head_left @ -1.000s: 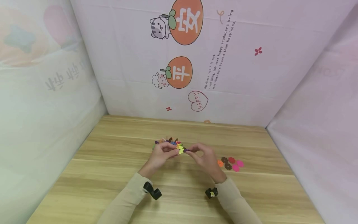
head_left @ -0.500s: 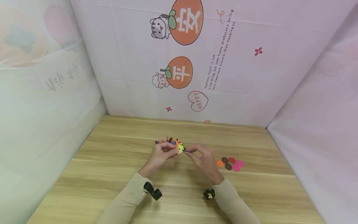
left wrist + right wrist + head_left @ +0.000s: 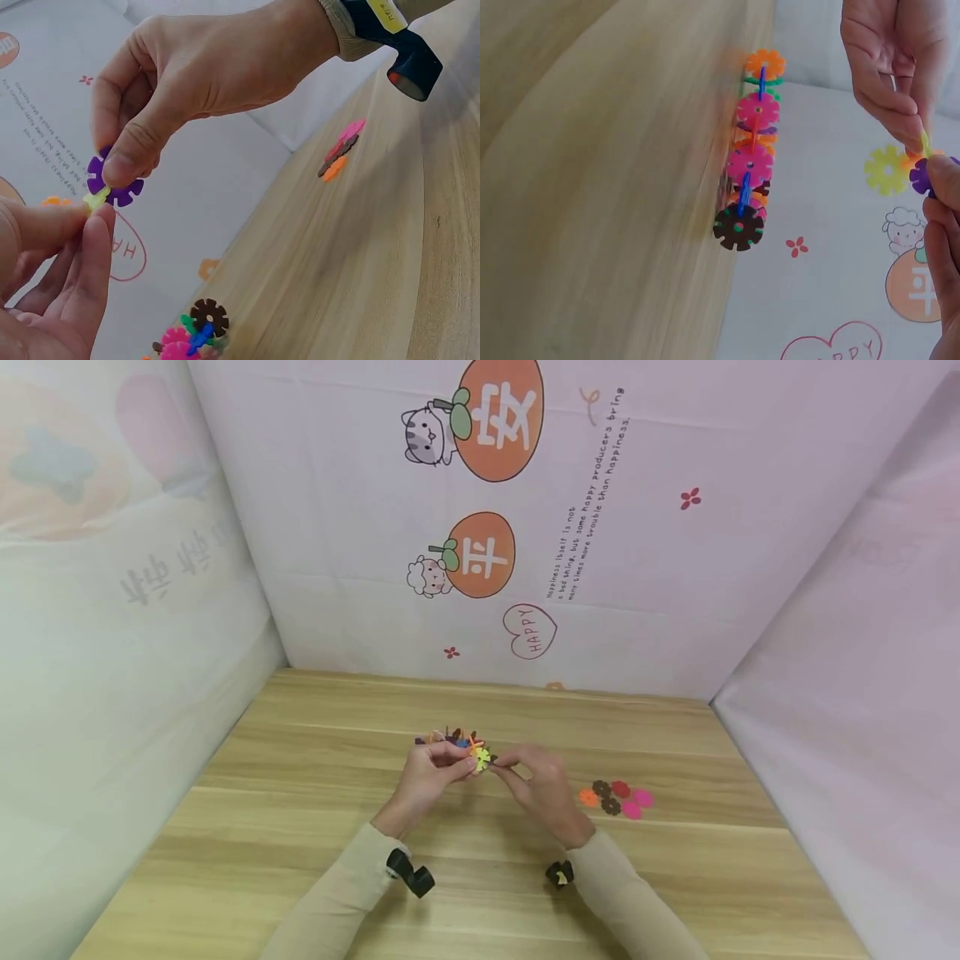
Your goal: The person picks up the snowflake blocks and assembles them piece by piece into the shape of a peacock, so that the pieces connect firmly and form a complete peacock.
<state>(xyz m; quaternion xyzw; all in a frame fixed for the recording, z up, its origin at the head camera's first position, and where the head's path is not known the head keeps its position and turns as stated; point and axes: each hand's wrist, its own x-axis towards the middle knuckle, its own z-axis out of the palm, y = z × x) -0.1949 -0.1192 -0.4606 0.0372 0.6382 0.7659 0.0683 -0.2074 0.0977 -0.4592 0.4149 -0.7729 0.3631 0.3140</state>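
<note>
At the far left, a white printed cloth wall [image 3: 150,693] stands along the edge of the pale wood-grain tabletop [image 3: 225,827]. Next comes a beige sleeve [image 3: 330,897] with a black wrist mount [image 3: 410,872] at its cuff, leading to the left hand [image 3: 422,779]. Just beyond that hand, a row of multicoloured joined plastic discs [image 3: 750,165] — orange, green, pink, purple, blue and brown, notched round their rims — rests on the tabletop. The left hand pinches a yellow notched plastic disc [image 3: 482,760], raised above the tabletop, between thumb and fingers; an orange notched disc [image 3: 475,743] and a second yellow notched disc [image 3: 887,171] show beside it. To its right, the right hand [image 3: 546,787] pinches a purple notched plastic disc [image 3: 122,192] between thumb and fingers, its rim against the first yellow one — whether their slots interlock cannot be told. Farther right, flat on the tabletop, lie loose flower-edged discs: one orange [image 3: 588,797], two dark brown [image 3: 611,807], one red [image 3: 620,788] and two bright pink [image 3: 632,810].
</note>
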